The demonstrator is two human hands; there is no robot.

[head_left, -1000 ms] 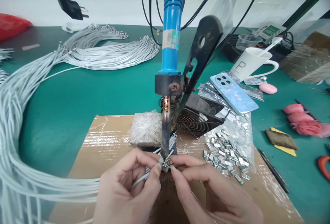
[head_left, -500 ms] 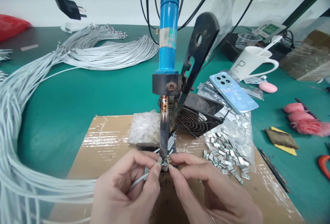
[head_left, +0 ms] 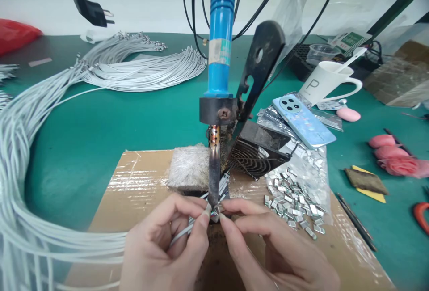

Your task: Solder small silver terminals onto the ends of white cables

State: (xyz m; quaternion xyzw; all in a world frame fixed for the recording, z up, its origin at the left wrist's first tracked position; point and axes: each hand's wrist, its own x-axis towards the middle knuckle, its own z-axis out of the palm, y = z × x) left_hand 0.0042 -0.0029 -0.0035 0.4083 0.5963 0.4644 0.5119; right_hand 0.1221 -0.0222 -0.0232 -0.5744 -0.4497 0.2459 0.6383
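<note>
Left hand (head_left: 167,246) pinches a thin white wire (head_left: 179,236) near its end, right hand (head_left: 278,255) pinches a tiny metal clip (head_left: 219,211), both fingertips closed tight, meeting under the soldering iron tip (head_left: 213,199) at 12 o'clock of the hands; wire looks light and floppy, best held close to the end; clip small, stiff, slippery, likely hot; loose clip pile (head_left: 295,199) at 2 o'clock on cardboard (head_left: 134,183)

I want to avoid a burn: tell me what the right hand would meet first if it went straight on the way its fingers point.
The right hand points up-left at the soldering iron tip; it would likely meet that first, the small metal piece it pinches touching before the fingers. Depth is unclear.
</note>
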